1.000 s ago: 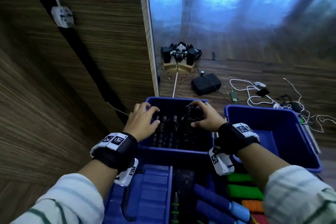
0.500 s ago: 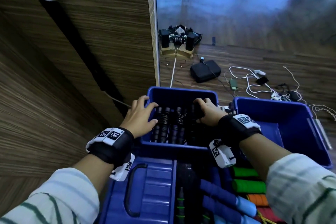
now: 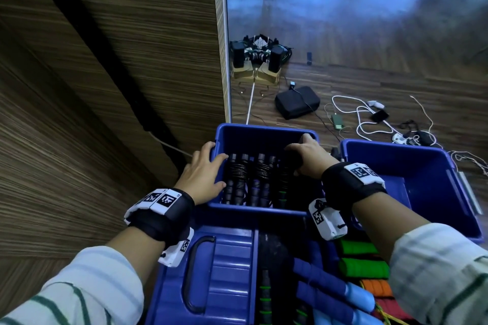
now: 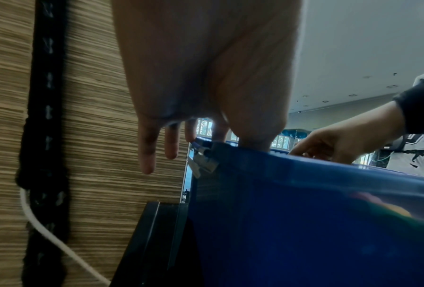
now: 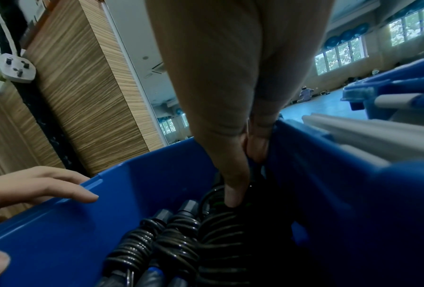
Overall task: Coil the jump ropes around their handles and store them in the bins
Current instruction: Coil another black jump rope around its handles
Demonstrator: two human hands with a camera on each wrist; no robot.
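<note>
A blue bin (image 3: pixel 264 128) in the middle holds several black jump ropes (image 3: pixel 239 171) coiled round their handles, lying side by side. My right hand (image 3: pixel 298 150) is inside the bin at its right wall and grips one more black coiled rope (image 3: pixel 286 174). The right wrist view shows the thumb pressed down on that bundle (image 5: pixel 220 223) and the other fingers curled beside the blue wall (image 5: pixel 328 194). My left hand (image 3: pixel 208 166) rests on the bin's left rim, fingers straight. Its fingers (image 4: pixel 147 151) hang outside the wall (image 4: pixel 304 213).
A second blue bin (image 3: pixel 449 192) stands to the right. Close to me lie a blue lid (image 3: pixel 224 272), green handles (image 3: pixel 361 266) and blue foam handles (image 3: pixel 330 287). A wooden wall (image 3: pixel 105 87) is at left. Cables (image 3: pixel 369 119) and a black pouch (image 3: pixel 297 101) lie beyond.
My right hand has shifted with its rope toward the bin's right wall. The left hand has stayed on the left rim. The head view has tilted down.
</note>
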